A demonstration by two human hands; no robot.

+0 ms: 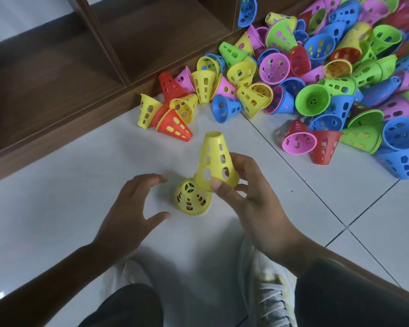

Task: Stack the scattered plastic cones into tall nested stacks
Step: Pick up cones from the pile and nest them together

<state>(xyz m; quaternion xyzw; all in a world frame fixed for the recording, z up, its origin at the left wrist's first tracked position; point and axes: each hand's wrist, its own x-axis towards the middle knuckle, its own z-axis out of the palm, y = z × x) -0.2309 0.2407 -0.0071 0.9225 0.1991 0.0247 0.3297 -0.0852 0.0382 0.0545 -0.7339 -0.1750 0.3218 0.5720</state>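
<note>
Pale tiled floor (340, 208) beside a dark wooden shelf unit (57, 74).

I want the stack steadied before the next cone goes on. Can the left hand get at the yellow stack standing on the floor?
Probably yes. The left hand is open beside the yellow stack, with bare floor between them. The right hand holds a yellow cone at the stack's far side.

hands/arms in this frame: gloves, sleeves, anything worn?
Both hands bare: left hand and right hand show no gloves, rings or watch. Forearms are uncovered to the frame edge, no sleeves visible. Below are dark trousers and white lace-up sneakers.
</note>
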